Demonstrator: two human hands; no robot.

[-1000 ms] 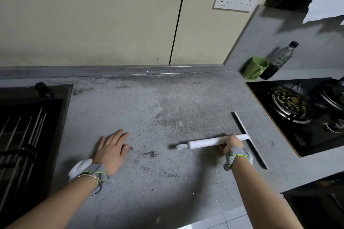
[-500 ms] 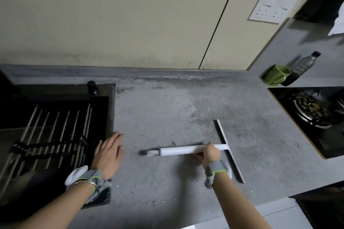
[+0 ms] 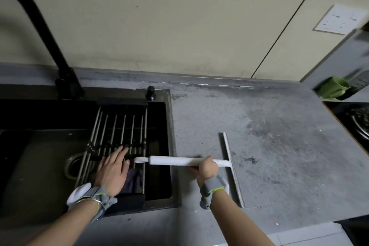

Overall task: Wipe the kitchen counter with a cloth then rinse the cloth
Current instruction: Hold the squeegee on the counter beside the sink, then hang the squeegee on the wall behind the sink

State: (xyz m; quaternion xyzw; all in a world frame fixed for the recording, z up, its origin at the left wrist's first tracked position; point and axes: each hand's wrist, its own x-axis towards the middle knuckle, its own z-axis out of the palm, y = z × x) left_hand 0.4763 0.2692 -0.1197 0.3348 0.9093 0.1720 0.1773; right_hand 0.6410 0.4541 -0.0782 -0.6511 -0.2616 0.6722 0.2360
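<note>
Moved leftward, our open left hand [image 3: 113, 171] now hovers over the sink [image 3: 40, 158] rack [image 3: 117, 136] holding a dark cloth [image 3: 134, 180], while our right hand [image 3: 207, 169] grips the squeegee [image 3: 227, 163] on the counter [image 3: 279, 146] near the sink edge.

A grey, stained table [image 3: 269, 126] fills the middle and right of the frame. A white squeegee [image 3: 229, 166] lies on it at centre right, its blade touching the surface. A black sink [image 3: 168, 126] is set into it at left, a green mug [image 3: 332, 88] stands at upper right, and a black hob [image 3: 351, 122] sits at the right edge.
</note>
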